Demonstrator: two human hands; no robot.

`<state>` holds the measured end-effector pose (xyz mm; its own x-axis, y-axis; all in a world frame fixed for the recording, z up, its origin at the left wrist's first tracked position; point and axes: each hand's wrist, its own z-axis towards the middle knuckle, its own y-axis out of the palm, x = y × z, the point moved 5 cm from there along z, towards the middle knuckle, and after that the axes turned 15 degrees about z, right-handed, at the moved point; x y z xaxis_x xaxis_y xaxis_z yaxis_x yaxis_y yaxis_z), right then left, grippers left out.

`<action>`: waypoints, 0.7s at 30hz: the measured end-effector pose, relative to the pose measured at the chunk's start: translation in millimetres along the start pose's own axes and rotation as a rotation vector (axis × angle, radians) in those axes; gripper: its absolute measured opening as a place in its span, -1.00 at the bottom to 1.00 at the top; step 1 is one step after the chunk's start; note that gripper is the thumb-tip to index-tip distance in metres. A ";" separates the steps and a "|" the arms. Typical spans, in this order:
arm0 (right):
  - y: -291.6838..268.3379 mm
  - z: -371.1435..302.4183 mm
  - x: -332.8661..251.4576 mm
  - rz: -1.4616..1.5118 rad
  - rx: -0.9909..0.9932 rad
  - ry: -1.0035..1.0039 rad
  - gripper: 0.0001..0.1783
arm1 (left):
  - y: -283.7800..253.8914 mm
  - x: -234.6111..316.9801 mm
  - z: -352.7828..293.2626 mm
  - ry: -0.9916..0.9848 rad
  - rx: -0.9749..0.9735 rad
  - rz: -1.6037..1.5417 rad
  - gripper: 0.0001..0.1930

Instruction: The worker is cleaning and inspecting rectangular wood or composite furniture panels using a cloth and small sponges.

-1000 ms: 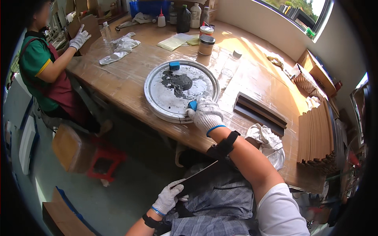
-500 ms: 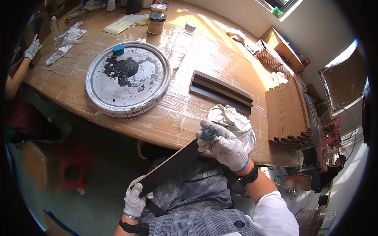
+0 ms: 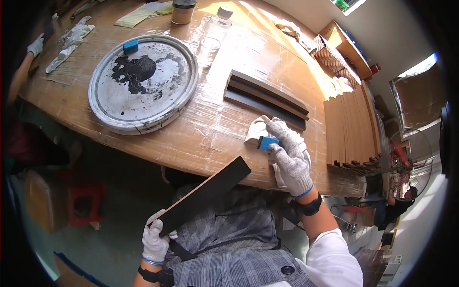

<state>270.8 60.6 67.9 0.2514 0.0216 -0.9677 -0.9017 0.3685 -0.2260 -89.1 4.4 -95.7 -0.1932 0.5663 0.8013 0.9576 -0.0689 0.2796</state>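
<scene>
In my gloved left hand [image 3: 155, 243] is one end of a flat board [image 3: 205, 196], black on its broad face with a pale brown edge. It slants up over my lap toward the table edge. My gloved right hand [image 3: 292, 160] pinches a small blue sponge block [image 3: 269, 143] with a dark end, apart from the board. Partly hidden beneath that hand lies a white cloth [image 3: 256, 130]. On the table to the left stands a round whitish lid [image 3: 98, 114] with black paste [image 3: 136, 69] smeared over it. Another blue sponge block [image 3: 130, 47] sits by its far rim.
Dark strips [image 3: 265, 99] lie beyond my right hand. A row of brown boards [image 3: 351, 126] stands at the right. A clear bottle [image 3: 210, 43] and a dark-lidded jar [image 3: 182, 12] are farther back. At the far left is another person's gloved hand [image 3: 36, 45], near white gloves [image 3: 71, 45].
My right hand has moved off the board's upper end, rightward and slightly farther away, with the sponge. The board's end is now uncovered. My left hand keeps its hold. The view has shifted slightly.
</scene>
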 end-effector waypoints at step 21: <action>52.8 23.6 -28.7 -0.750 -0.271 -0.296 -0.77 | -2.7 -1.6 0.2 -0.018 -0.001 -0.051 -0.52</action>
<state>224.3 101.4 86.4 0.8637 0.1168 -0.4903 -0.5033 0.1479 -0.8513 -91.3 3.8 -97.8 -0.2377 0.5839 0.7763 0.9464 -0.0407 0.3203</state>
